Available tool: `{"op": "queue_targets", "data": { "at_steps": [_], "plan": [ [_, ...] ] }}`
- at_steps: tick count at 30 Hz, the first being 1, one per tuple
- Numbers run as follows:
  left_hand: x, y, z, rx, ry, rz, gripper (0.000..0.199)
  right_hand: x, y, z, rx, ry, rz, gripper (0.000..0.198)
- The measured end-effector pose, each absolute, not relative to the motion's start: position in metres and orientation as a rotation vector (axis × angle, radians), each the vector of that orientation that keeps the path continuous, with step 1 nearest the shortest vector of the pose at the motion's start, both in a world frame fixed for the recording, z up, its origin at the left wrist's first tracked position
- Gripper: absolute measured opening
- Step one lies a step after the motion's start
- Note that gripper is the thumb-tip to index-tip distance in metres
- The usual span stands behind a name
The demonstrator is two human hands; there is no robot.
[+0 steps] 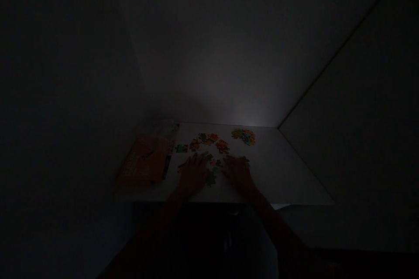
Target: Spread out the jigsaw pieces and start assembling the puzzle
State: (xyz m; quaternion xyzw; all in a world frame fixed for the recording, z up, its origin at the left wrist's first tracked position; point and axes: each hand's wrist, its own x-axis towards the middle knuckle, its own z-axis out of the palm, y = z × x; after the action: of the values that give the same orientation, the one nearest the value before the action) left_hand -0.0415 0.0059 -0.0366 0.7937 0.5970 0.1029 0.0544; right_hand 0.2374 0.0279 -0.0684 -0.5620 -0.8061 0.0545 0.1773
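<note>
Jigsaw puzzle pieces (211, 178) lie on the white table (291, 172), with one scatter between the two hands near the front edge. Separating them looks partly done: a green piece (181, 148) lies singly toward the left, while a middle cluster (207, 139) and a pile (244, 136) along the back edge, short of the far right corner, seem left overlapping. No joined section can be made out in the dim light. An orange box (142, 161) covers the left edge. The left hand (194, 169) and right hand (238, 171) are palm down, fingers spread wide, neither visibly gripping anything. Pieces show just beside the fingers of each; whether any lie beneath the palms, I cannot tell.
</note>
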Motion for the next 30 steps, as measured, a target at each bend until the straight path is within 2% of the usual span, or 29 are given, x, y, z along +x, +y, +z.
{"op": "queue_targets", "data": {
  "at_steps": [7,15,22,30],
  "plan": [
    [-0.041,0.002,-0.035,2.369,1.802,0.332,0.065,0.204,0.111,-0.058,-1.709,-2.256,0.062,0.06],
    [-0.039,0.001,-0.037,2.257,2.027,0.351,0.073,0.177,0.156,-0.059,-1.619,-2.316,0.073,0.068],
    [-0.039,0.001,-0.034,2.226,2.055,0.286,0.076,0.146,0.17,-0.062,-1.525,-2.416,0.062,0.069],
    [-0.038,0.004,-0.031,2.178,2.076,0.302,0.08,0.18,0.146,-0.061,-1.566,-2.446,0.006,0.06]
  ]
}}
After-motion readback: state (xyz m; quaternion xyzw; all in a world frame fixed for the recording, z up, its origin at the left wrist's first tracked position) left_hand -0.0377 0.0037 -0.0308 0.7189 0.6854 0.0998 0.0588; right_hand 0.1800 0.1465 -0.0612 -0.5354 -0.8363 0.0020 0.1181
